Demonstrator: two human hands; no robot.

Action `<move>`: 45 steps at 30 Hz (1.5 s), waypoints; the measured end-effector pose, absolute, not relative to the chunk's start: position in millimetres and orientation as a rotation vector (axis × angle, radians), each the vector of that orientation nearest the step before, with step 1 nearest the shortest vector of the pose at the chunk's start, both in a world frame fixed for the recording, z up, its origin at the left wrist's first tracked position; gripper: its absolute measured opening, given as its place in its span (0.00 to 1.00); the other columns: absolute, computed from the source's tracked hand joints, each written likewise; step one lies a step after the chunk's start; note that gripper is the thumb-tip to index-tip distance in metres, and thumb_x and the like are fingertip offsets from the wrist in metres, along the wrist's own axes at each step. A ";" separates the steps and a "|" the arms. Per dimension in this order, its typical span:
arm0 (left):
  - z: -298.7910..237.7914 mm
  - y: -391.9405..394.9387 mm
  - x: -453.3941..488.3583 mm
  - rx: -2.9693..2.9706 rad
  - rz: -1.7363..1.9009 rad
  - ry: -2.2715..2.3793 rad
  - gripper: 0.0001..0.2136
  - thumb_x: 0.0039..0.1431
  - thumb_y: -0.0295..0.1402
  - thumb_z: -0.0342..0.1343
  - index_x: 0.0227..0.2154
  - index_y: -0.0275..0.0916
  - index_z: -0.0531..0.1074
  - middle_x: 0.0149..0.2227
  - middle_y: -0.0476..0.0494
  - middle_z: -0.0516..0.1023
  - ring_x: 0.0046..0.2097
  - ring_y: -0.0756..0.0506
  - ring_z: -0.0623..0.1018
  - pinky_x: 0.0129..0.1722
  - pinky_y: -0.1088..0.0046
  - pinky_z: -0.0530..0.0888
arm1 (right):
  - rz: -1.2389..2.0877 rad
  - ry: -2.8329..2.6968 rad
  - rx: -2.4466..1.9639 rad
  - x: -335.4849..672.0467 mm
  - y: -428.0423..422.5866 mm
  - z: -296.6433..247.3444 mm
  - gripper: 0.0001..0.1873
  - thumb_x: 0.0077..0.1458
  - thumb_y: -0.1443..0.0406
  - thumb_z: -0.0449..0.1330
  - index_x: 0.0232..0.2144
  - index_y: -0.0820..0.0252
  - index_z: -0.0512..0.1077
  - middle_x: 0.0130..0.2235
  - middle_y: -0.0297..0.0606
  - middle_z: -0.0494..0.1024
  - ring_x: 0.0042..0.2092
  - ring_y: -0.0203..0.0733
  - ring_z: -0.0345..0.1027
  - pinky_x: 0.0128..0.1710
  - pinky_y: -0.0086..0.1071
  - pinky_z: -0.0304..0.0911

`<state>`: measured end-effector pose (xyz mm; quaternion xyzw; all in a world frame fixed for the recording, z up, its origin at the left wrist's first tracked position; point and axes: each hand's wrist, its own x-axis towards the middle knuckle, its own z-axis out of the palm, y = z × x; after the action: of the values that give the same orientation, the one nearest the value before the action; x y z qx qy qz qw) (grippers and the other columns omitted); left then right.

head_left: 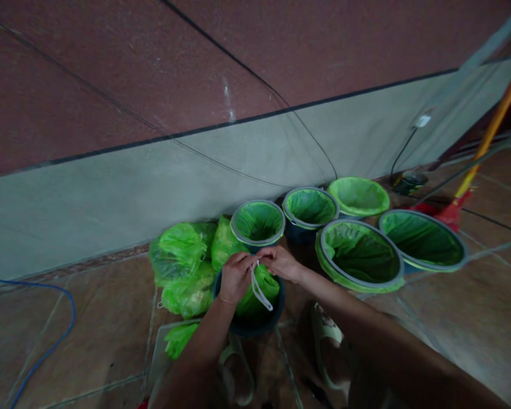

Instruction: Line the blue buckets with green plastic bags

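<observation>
My left hand (pixel 237 277) and my right hand (pixel 280 263) meet over a dark bin (pixel 255 329) between my feet. Both have their fingers closed at the gathered top of a green drawstring garbage bag (pixel 266 287) that sits inside this bin. A white drawstring loop (pixel 262 292) hangs down from between the hands. The exact grip of the fingertips is too small to make out. Left of the bin, filled green garbage bags (pixel 181 244) are piled against the wall. A further green bag (pixel 179 339) lies on a pale flat piece near my left forearm.
Several bins with grey rims and green liners (pixel 360 250) stand to the right and along the wall (pixel 132 204). A red dustpan (pixel 449 215) and an orange pole (pixel 489 130) are farther right. A blue cable (pixel 70 315) curves over the tiled floor at left.
</observation>
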<state>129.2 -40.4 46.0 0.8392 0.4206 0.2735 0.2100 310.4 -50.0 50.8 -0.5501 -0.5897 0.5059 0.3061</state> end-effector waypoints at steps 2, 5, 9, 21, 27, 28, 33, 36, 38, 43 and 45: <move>45.1 -39.9 129.6 2.247 0.691 1.141 0.14 0.66 0.35 0.49 0.43 0.44 0.80 0.38 0.41 0.78 0.41 0.45 0.76 0.44 0.70 0.70 | 0.996 -1.823 -1.568 310.5 -51.1 55.5 0.11 0.59 0.68 0.53 0.34 0.63 0.75 0.33 0.39 0.77 0.35 0.38 0.70 0.38 0.29 0.62; 42.3 -40.4 129.4 2.143 0.638 1.165 0.13 0.65 0.36 0.49 0.36 0.43 0.80 0.34 0.42 0.79 0.38 0.45 0.76 0.40 0.71 0.69 | 0.702 -2.150 -1.716 313.8 -53.8 59.8 0.13 0.61 0.69 0.51 0.38 0.64 0.76 0.41 0.47 0.79 0.43 0.43 0.72 0.44 0.31 0.61; 36.7 -40.7 126.6 2.004 0.595 1.389 0.09 0.59 0.33 0.55 0.27 0.43 0.79 0.30 0.44 0.79 0.36 0.44 0.76 0.40 0.72 0.67 | 0.589 -2.263 -2.005 320.9 -54.0 55.4 0.14 0.59 0.73 0.51 0.41 0.68 0.76 0.44 0.53 0.79 0.45 0.47 0.74 0.46 0.32 0.62; 35.2 -32.3 136.2 1.112 0.670 1.461 0.10 0.49 0.36 0.55 0.16 0.40 0.66 0.18 0.51 0.70 0.20 0.51 0.67 0.23 0.74 0.62 | 1.180 -1.778 -1.599 324.0 -45.1 47.5 0.14 0.61 0.63 0.52 0.28 0.63 0.73 0.30 0.37 0.77 0.32 0.36 0.68 0.34 0.28 0.59; 39.8 -37.2 139.8 0.933 0.727 1.226 0.13 0.46 0.43 0.61 0.20 0.38 0.68 0.19 0.53 0.69 0.20 0.54 0.65 0.22 0.76 0.61 | 1.510 -1.499 -1.365 319.6 -47.6 41.5 0.21 0.59 0.50 0.55 0.25 0.60 0.65 0.21 0.31 0.69 0.23 0.32 0.61 0.25 0.27 0.57; 40.6 -37.6 139.9 0.978 0.715 1.183 0.12 0.44 0.41 0.62 0.22 0.38 0.70 0.20 0.54 0.69 0.21 0.54 0.66 0.23 0.76 0.62 | 1.501 -1.501 -1.361 318.7 -47.7 42.4 0.22 0.57 0.49 0.56 0.24 0.60 0.65 0.20 0.30 0.68 0.23 0.32 0.61 0.25 0.26 0.57; 38.5 -40.8 143.8 1.294 0.648 0.989 0.13 0.43 0.40 0.66 0.24 0.35 0.72 0.22 0.53 0.69 0.25 0.54 0.66 0.26 0.75 0.63 | 1.533 -1.397 -1.287 313.6 -47.7 54.5 0.25 0.55 0.45 0.59 0.27 0.62 0.70 0.22 0.31 0.69 0.25 0.31 0.63 0.24 0.24 0.58; 35.7 -42.4 146.7 1.355 0.703 0.983 0.15 0.51 0.45 0.61 0.26 0.37 0.70 0.22 0.54 0.68 0.23 0.54 0.65 0.25 0.76 0.64 | 1.647 -1.125 -1.272 311.0 -48.7 62.0 0.29 0.59 0.42 0.52 0.36 0.62 0.72 0.29 0.36 0.74 0.25 0.32 0.65 0.22 0.24 0.59; 35.1 -42.4 147.5 1.359 0.729 0.992 0.15 0.53 0.46 0.59 0.27 0.38 0.68 0.22 0.54 0.69 0.22 0.54 0.66 0.24 0.76 0.65 | 1.718 -0.988 -1.316 310.4 -49.6 63.0 0.31 0.62 0.42 0.47 0.41 0.62 0.72 0.33 0.40 0.76 0.24 0.32 0.65 0.21 0.25 0.59; 36.6 -39.8 146.7 1.267 0.771 1.068 0.13 0.52 0.43 0.61 0.27 0.38 0.69 0.21 0.54 0.71 0.21 0.53 0.69 0.24 0.76 0.67 | 1.561 -1.338 -1.432 312.7 -50.2 53.8 0.19 0.61 0.52 0.55 0.33 0.63 0.74 0.29 0.36 0.74 0.26 0.32 0.64 0.26 0.25 0.60; 37.0 -39.1 145.8 1.177 0.775 1.133 0.11 0.49 0.40 0.62 0.27 0.38 0.71 0.21 0.52 0.74 0.22 0.52 0.72 0.25 0.75 0.69 | 1.366 -1.576 -1.493 314.7 -49.7 50.9 0.12 0.56 0.59 0.59 0.28 0.63 0.74 0.24 0.32 0.71 0.26 0.32 0.62 0.26 0.25 0.56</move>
<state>145.8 -39.1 37.0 0.5114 0.4923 0.3367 0.6186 314.7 -49.7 50.9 -0.5580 -0.5892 0.5105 0.2843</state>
